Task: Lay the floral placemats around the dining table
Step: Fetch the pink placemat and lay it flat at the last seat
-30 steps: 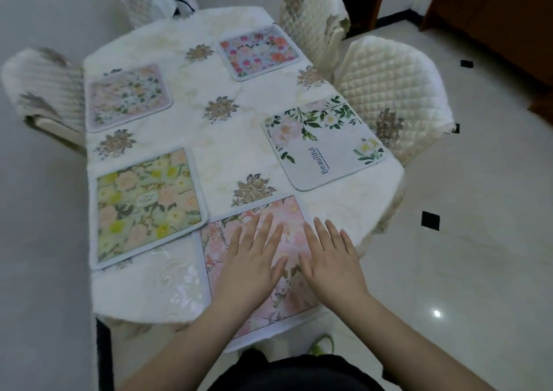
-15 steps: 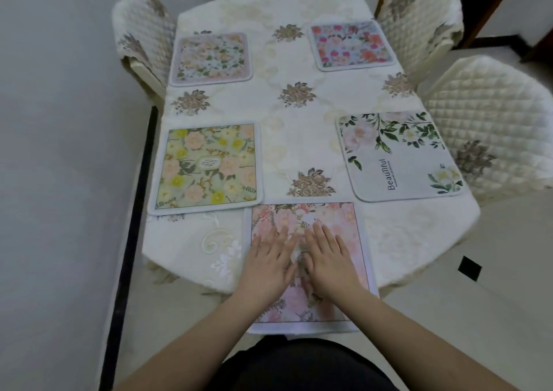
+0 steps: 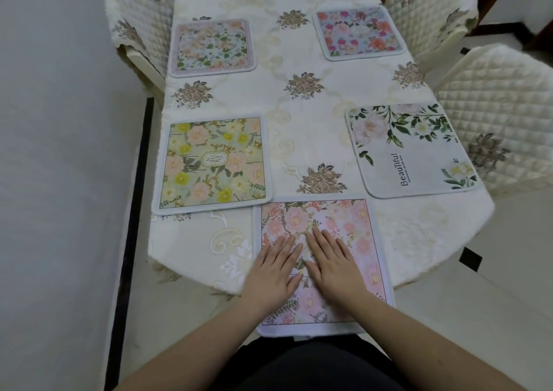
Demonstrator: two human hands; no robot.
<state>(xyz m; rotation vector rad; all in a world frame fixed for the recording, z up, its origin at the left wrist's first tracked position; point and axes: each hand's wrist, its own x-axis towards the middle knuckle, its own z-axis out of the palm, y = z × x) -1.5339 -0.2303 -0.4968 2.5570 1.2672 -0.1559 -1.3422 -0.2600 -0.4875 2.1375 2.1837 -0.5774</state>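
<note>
A pink floral placemat (image 3: pixel 353 226) lies at the near end of the dining table (image 3: pixel 299 139), its near edge hanging over the table's rim. My left hand (image 3: pixel 273 274) and my right hand (image 3: pixel 332 263) rest flat on it side by side, fingers straight. Several other placemats lie around the table: a yellow-flowered one (image 3: pixel 214 163) at near left, a white one with green leaves and the word "Beautiful" (image 3: pixel 411 149) at near right, a pale mixed-flower one (image 3: pixel 212 47) at far left, and a red-and-pink one (image 3: pixel 357 33) at far right.
Quilted cream chairs stand at the far left (image 3: pixel 139 31), far right (image 3: pixel 431 10) and right (image 3: pixel 502 103). A grey wall (image 3: pixel 59 151) runs close along the left side. Pale floor tiles (image 3: pixel 493 286) lie to the right.
The view has swung to face the table straight on. My hands have stayed flat on the pink placemat and drawn slightly closer together.
</note>
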